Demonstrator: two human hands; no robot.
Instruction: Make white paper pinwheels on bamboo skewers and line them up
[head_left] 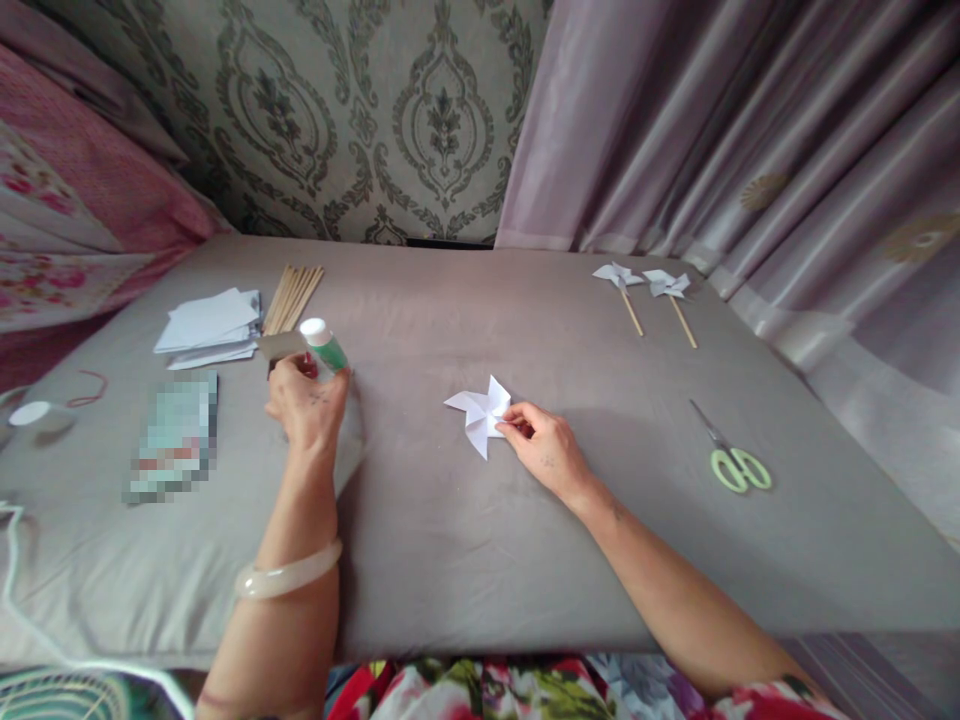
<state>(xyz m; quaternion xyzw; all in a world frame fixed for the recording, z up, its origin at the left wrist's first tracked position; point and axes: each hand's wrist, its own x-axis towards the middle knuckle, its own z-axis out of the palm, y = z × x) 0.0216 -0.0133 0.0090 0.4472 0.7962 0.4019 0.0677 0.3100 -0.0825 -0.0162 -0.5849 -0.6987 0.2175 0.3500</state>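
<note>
A white folded-paper pinwheel lies on the cloth-covered surface, and my right hand pinches it near its centre and right blade. Farther left, my left hand is at a small box with a raised greyish flap. Its fingers curl down at the box, where a bit of red shows; the fingertips and anything between them are hidden. Right beside that hand's thumb, a glue bottle with a white cap and green label stands tilted in view. Whether the thumb touches it I cannot tell.
A stack of white paper and a bundle of wooden sticks lie at the back left. Two finished-looking pinwheels on sticks rest at the back right. Green-handled scissors lie right. A blurred packet and white cable are left.
</note>
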